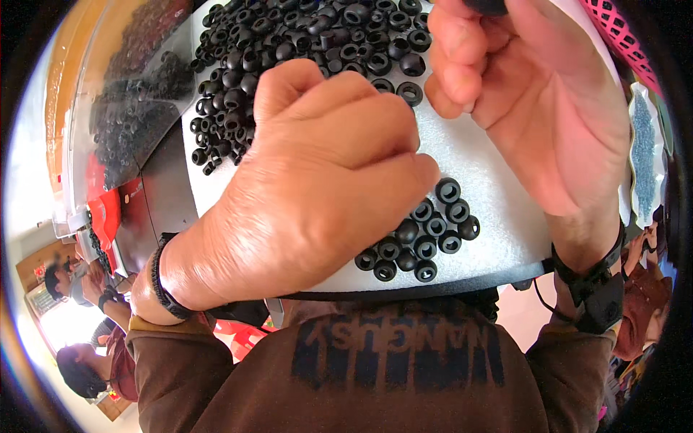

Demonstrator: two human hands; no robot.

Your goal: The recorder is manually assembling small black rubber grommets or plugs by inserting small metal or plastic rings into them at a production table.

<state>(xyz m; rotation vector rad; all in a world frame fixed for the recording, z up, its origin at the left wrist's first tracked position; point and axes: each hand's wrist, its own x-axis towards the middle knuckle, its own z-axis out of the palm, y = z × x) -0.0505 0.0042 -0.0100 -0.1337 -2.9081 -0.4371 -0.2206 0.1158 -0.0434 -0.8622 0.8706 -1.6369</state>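
My left hand (317,180) is curled into a fist over the white foam board (484,173), knuckles up; what its fingers hold is hidden. My right hand (534,94) is raised at the upper right, its fingertips pinching a small black part (485,6) at the top edge. A large heap of black rubber rings (289,50) covers the far part of the board. A small neat cluster of black rings (422,242) lies near the board's front edge, just right of my left hand.
A clear plastic bag (137,94) of more black rings lies to the left on a dark surface. A pink mesh basket (621,36) sits at the upper right. Other people (79,289) are seen at the lower left.
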